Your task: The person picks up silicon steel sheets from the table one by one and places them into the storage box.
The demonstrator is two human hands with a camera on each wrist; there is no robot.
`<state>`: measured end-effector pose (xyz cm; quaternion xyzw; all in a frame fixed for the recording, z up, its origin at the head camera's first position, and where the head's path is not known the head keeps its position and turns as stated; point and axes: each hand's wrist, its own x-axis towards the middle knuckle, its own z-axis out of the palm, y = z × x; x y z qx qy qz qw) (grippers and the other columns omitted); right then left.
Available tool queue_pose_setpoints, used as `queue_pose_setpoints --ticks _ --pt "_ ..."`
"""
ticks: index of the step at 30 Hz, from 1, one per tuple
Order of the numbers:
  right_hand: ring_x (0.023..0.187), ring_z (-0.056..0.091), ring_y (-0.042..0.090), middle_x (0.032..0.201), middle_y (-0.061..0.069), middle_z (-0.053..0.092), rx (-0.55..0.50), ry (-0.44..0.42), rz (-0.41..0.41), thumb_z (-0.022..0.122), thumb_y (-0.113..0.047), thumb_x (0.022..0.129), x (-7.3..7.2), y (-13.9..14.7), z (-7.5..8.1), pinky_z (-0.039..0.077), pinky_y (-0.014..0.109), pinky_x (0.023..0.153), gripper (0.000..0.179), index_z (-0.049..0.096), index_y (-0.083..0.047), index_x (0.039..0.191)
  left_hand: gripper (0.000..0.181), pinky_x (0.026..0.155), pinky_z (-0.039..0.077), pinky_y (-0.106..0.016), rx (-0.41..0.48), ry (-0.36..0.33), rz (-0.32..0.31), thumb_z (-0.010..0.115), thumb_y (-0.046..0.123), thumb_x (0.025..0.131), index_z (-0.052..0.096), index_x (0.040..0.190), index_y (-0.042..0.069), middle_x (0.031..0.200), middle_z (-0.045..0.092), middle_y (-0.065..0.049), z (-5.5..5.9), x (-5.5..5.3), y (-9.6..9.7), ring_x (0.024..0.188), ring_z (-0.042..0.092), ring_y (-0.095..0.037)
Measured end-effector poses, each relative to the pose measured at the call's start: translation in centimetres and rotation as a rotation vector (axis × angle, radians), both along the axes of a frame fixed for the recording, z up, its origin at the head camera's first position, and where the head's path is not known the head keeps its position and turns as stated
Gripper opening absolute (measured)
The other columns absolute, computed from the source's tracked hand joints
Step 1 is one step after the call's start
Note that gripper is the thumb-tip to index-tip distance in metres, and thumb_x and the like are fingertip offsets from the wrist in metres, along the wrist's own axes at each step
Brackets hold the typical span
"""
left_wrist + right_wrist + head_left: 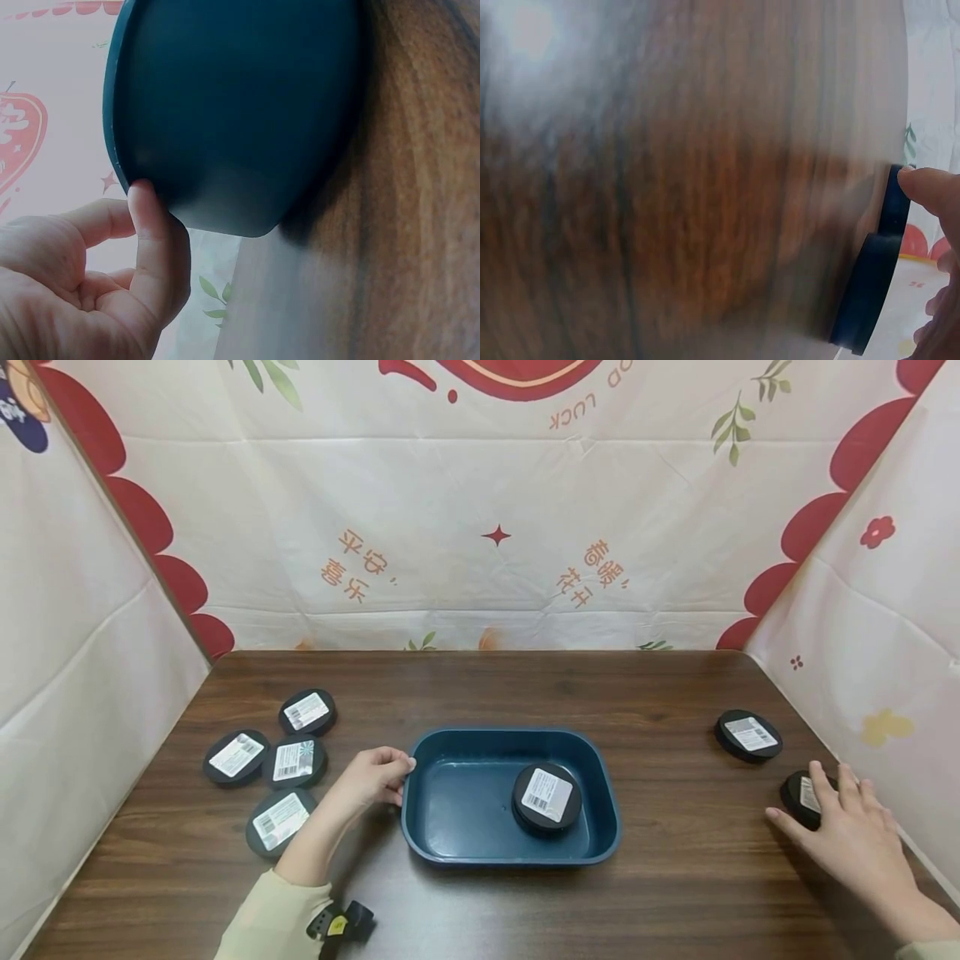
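Note:
My left hand (372, 779) pinches the left rim of a dark blue plastic tray (457, 857) between thumb and fingers. In the left wrist view the fingertips (142, 199) sit right at the tray's edge. Inside the tray, toward its right side, lies a thick black disc (547, 797) with a white barcode label. My right hand (855, 835) is spread with fingers extended over another labelled black disc (799, 797), partly covering it. A third black disc (748, 736) lies just beyond that hand. Two disc edges show beside the fingers in the right wrist view, the lower one (866, 292) larger.
Several more labelled black discs lie grouped at the left of the wooden table (675, 893), among them a front one (279, 821) close to my left forearm. Printed white cloth (480, 568) hangs behind the table and along both sides.

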<state>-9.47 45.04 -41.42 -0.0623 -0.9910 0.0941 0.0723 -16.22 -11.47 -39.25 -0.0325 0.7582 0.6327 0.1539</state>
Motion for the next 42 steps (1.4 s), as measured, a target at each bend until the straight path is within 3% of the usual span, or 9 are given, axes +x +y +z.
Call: queue_pose_setpoints --ticks 9,16,23,28,35,42 --pt "0.126 -0.005 0.062 0.137 0.046 -0.001 -0.006 0.029 -0.009 0.054 -0.051 0.088 -0.4 1.3 -0.3 0.000 0.071 0.098 0.096 0.002 0.007 0.144 0.022 0.056 0.050 -0.023 0.006 -0.008 0.005 0.054 0.009 0.091 0.055 0.101 -0.010 0.072 0.053 -0.007 0.1 -0.1 0.0 0.060 0.052 -0.014" --pt "0.125 -0.006 0.063 0.133 0.052 -0.004 -0.107 0.035 -0.023 0.056 -0.047 0.088 -0.5 2.0 -0.7 -0.003 0.066 0.102 0.098 0.001 0.013 0.141 0.022 0.056 0.050 -0.024 -0.004 -0.006 0.005 0.054 0.009 0.091 0.056 0.101 -0.010 0.072 0.053 -0.007 0.2 -0.1 0.0 0.061 0.052 -0.014" --pt "0.117 0.016 0.067 0.130 0.051 0.010 -0.151 0.061 -0.050 0.061 -0.044 0.085 -0.8 1.9 -0.7 0.017 0.071 0.092 0.100 0.003 0.017 0.139 0.022 0.056 0.050 -0.023 0.004 -0.006 0.000 0.054 0.009 0.091 0.055 0.101 -0.010 0.071 0.053 -0.006 0.1 0.1 0.0 0.060 0.051 -0.014" --pt "0.109 0.026 0.066 0.123 0.052 0.021 -0.176 0.068 -0.081 0.064 -0.041 0.084 -1.0 1.9 -0.4 0.024 0.069 0.087 0.101 0.005 0.023 0.135 0.023 0.055 0.049 -0.023 0.012 -0.008 -0.003 0.054 0.010 0.091 0.055 0.102 -0.011 0.071 0.052 -0.006 0.0 0.1 0.0 0.060 0.051 -0.014" --pt "0.094 0.036 0.062 0.107 0.050 0.028 -0.184 -0.028 -0.180 0.063 -0.048 0.082 -0.9 2.4 -0.3 0.033 0.064 0.075 0.099 0.017 0.031 0.120 0.024 0.056 0.050 -0.023 0.011 0.000 -0.011 0.054 0.010 0.091 0.055 0.102 -0.010 0.072 0.052 -0.006 0.2 0.3 -0.2 0.061 0.051 -0.014" --pt "0.097 0.034 0.063 0.108 0.052 0.027 -0.168 -0.072 -0.238 0.062 -0.055 0.080 -0.9 2.7 -0.4 0.033 0.065 0.078 0.104 0.021 0.033 0.117 0.023 0.055 0.049 -0.023 0.016 0.000 -0.014 0.054 0.010 0.091 0.054 0.101 -0.010 0.071 0.052 -0.006 0.1 0.1 -0.1 0.061 0.051 -0.014"
